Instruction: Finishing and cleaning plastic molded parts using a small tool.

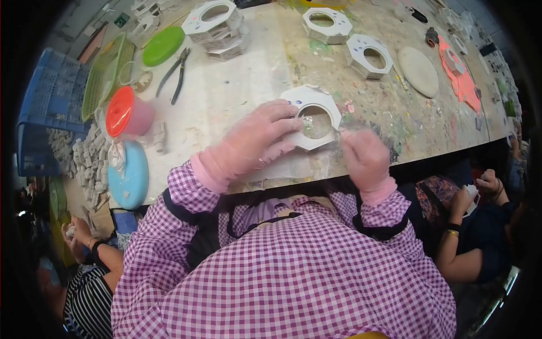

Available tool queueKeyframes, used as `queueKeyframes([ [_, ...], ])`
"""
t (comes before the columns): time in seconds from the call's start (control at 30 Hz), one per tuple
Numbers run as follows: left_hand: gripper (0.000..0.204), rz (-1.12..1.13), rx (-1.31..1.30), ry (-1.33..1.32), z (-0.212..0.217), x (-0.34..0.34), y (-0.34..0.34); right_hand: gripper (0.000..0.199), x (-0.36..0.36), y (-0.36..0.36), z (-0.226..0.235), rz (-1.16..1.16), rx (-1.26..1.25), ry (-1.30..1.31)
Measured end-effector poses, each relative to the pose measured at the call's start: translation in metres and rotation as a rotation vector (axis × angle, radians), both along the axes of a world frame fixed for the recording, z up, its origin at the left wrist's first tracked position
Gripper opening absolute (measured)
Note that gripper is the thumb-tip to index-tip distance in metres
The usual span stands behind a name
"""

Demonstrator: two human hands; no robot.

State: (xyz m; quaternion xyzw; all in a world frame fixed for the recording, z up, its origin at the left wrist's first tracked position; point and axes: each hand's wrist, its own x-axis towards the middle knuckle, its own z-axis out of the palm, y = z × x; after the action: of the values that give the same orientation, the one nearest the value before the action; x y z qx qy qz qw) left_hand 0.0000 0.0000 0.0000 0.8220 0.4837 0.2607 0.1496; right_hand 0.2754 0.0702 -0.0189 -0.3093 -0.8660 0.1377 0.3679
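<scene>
A white octagonal frame (326,102) with a round opening lies on the table in front of me, small blue marks on its upper left. My left hand (254,134), in a thin pinkish glove, grips its left side, fingertips reaching the rim of the opening. At the frame's right edge is my right hand (366,152), gloved too and closed in a pinch. Whatever sits between its fingertips is too small to make out.
Similar octagonal pieces stand stacked (226,37) at the back left, with two more (327,28) at the back right. Pliers (179,76), a red-lidded pink tub (138,116), a blue disc (129,178) and a blue crate (42,107) are leftward. Co-workers sit on both sides.
</scene>
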Motion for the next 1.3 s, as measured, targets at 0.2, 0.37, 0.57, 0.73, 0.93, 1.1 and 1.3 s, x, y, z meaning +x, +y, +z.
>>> queueKeyframes([
  [0.2,0.056,-0.063,0.012,0.156,0.021,-0.005,0.01,0.008,-0.004,-0.032,-0.006,0.159,-0.136,0.116],
  [0.37,0.044,-0.15,0.056,0.542,0.035,0.0,0.038,0.012,0.024,-0.018,0.001,0.003,-0.251,0.169],
  [0.57,0.034,-0.113,0.048,0.416,0.027,0.044,0.044,0.014,0.039,-0.004,0.003,-0.166,-0.225,0.185],
  [0.73,0.034,0.164,0.094,0.137,0.011,0.076,0.022,0.011,0.051,0.022,-0.015,-0.223,-0.094,0.102],
  [0.93,0.027,0.186,0.157,0.034,-0.002,0.074,0.006,0.01,0.012,-0.011,0.007,-0.148,0.144,-0.068],
  [1.1,0.027,0.202,0.278,0.042,-0.012,0.077,0.002,0.005,-0.002,-0.023,0.02,-0.049,0.112,0.035],
  [1.3,0.029,0.218,0.339,0.02,-0.014,0.075,0.003,0.006,-0.001,-0.021,0.02,-0.042,0.23,-0.192],
])
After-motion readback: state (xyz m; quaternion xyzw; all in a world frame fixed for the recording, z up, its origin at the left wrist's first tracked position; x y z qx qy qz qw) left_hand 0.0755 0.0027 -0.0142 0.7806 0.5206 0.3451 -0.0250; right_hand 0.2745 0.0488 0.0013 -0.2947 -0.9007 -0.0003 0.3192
